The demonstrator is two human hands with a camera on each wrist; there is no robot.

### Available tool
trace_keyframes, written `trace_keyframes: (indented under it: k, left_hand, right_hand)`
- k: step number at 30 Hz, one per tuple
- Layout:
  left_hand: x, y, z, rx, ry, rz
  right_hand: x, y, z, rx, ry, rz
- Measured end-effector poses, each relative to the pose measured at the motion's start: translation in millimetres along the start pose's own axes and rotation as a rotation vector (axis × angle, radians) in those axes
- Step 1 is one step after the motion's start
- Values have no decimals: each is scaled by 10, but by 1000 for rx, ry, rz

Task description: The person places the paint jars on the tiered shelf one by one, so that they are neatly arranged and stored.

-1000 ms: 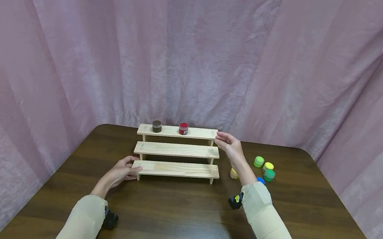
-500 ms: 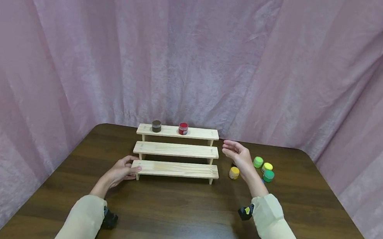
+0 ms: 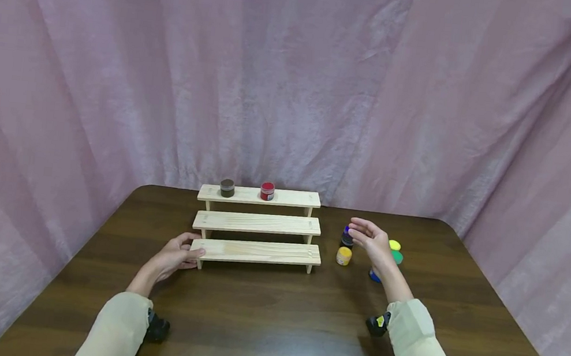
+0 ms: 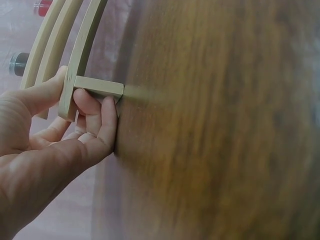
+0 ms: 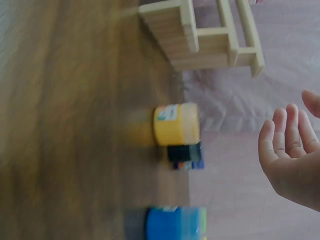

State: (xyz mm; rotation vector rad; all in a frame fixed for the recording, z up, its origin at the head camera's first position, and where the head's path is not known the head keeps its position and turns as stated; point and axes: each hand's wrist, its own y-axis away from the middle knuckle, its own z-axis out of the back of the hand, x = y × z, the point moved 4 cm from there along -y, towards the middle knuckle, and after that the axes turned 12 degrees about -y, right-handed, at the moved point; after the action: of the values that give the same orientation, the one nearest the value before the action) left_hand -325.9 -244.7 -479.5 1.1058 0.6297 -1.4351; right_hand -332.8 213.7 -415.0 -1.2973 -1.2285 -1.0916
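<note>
My left hand grips the left end of the lowest step of a three-step wooden display rack. Its thumb lies on top of the board, and its fingers curl beneath, beside the leg. On the top step stand a dark brown paint jar and a red paint jar. My right hand, empty with relaxed fingers, hovers to the right of the rack. Near it are a yellow-orange paint jar and a dark jar, with a purple-topped jar partly behind its fingertips.
Beyond my right hand, a bright yellow jar and a green jar stand on the brown wooden table. A blue jar is partly covered by my wrist. Pink curtains hang behind the table.
My right hand has moved away from the top step's right end, rightward and nearer, to over the jars. My left hand keeps its grip on the rack.
</note>
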Motion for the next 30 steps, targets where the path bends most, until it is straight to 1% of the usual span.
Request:
trace_keyframes:
  k: [2, 8, 10, 15, 23, 30]
  left_hand:
    - [8, 16, 9, -1, -5, 3]
    - [7, 7, 14, 3, 17, -15]
    - [7, 8, 14, 5, 20, -20]
    - [3, 6, 6, -4, 20, -8]
    - [-21, 12, 3, 2, 7, 0]
    - [-4, 7, 17, -1, 13, 1]
  right_hand:
    - [-45, 18, 54, -18, -17, -3]
    - [-107, 77, 231, -119, -112, -1]
    - [-119, 93, 279, -129, -118, -2]
    - [-168, 132, 385, -151, -163, -12]
    - [-253, 180, 497, -248, -279, -17]
    - [-309, 219, 626, -283, -274, -11]
